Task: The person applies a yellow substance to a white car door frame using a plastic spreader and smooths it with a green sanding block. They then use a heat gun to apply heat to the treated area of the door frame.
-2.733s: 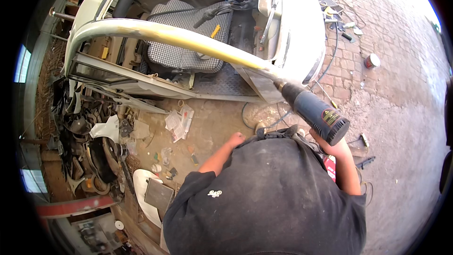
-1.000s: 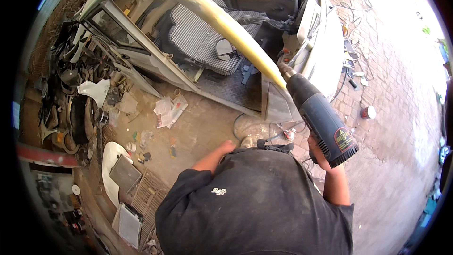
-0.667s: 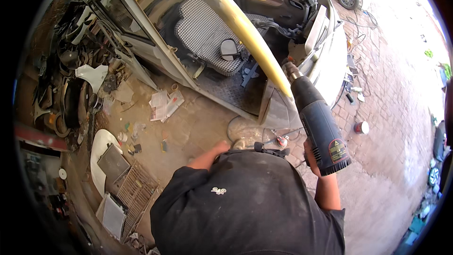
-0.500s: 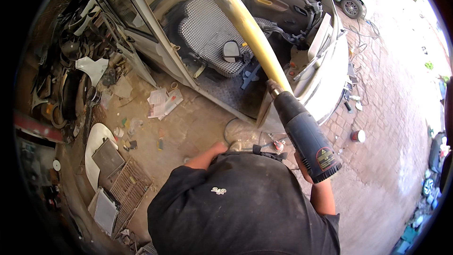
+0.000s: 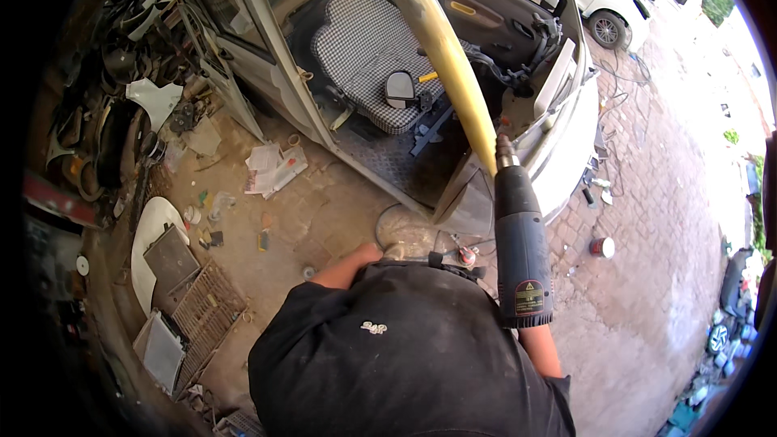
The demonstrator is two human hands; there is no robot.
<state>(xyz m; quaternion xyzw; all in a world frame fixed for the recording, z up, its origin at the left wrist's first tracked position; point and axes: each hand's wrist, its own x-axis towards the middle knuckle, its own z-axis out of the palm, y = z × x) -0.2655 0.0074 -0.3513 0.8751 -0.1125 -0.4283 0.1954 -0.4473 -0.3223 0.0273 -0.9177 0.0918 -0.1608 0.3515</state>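
Upright in front of me is a black heat gun (image 5: 522,243), its metal nozzle close to the lower end of a curved yellowish car pillar (image 5: 455,73). My right forearm (image 5: 540,350) rises behind the heat gun; the body of the tool hides the right hand that grips it. Whether the nozzle touches the pillar, I cannot tell. At my waist is my left hand (image 5: 369,253), beside my black shirt, and its fingers are hidden. Beyond the pillar, a checked seat (image 5: 368,48) in the stripped car carries a loose wing mirror (image 5: 400,90).
Car parts (image 5: 121,113) lie heaped at the left, above a metal grille (image 5: 206,307) and flat panels. Papers (image 5: 275,168) and scraps litter the floor. A red-and-white tin (image 5: 601,247) stands on the paving at right. Cables and a white car (image 5: 603,0) are farther off.
The heat gun has swung from a slant to nearly upright, its rear end moving left and its nozzle shifting right along the pillar's edge. The view has shifted slightly.
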